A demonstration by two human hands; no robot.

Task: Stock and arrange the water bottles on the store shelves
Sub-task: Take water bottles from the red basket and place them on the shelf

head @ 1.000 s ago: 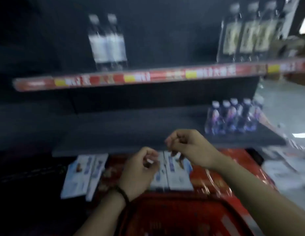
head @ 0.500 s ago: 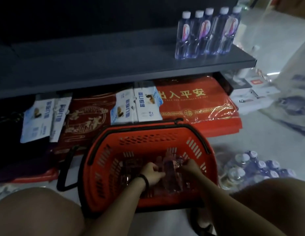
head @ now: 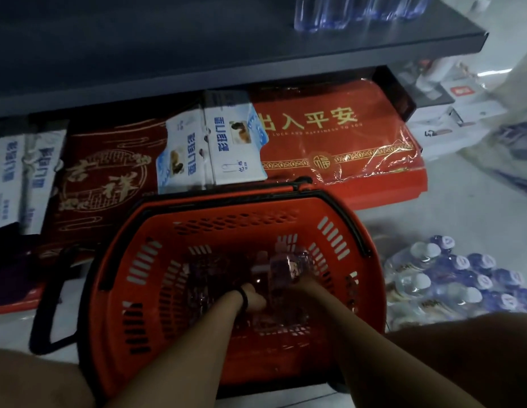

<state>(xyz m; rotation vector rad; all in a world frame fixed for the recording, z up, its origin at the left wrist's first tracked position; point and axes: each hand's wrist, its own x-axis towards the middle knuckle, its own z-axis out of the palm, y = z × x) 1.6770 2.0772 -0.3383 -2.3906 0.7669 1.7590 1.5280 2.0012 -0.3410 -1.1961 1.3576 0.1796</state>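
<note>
A red shopping basket (head: 156,278) with black handles stands on the floor in front of me. Clear water bottles (head: 282,265) with purple labels lie inside it, dim and blurred. My left hand (head: 253,298), a black band on its wrist, is deep in the basket with its fingers curled round one bottle. My right hand (head: 307,285) is beside it and grips another bottle from below. More water bottles (head: 344,13) stand in a row at the right end of the dark grey shelf (head: 227,63) above.
A shrink-wrapped pack of bottles (head: 450,278) lies on the floor right of the basket. Red doormats (head: 329,142) and white-blue packages (head: 227,148) fill the bottom shelf behind it. White boxes (head: 462,113) sit at far right. My knees frame the lower corners.
My view dropped from the upper shelves to the basket on the floor. Both hands went from mid-air in front of the shelf down into the basket and onto the bottles.
</note>
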